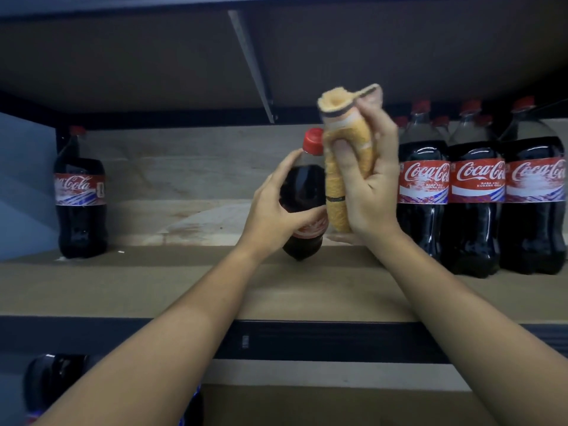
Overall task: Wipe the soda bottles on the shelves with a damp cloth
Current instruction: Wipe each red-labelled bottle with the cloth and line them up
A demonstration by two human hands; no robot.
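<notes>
Shelf [153,290] w/ cola bottles: left hand [276,207] grips one bottle [302,192], right hand [368,179] clutches cloth [347,155] beside it. Rest prob. unwiped.

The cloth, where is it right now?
Head view, centre: the yellow cloth is gripped in the right hand, beside the bottle held by the left hand.

Bare shelf [184,179] left of centre; bottle row [473,192] blocks the right
</notes>
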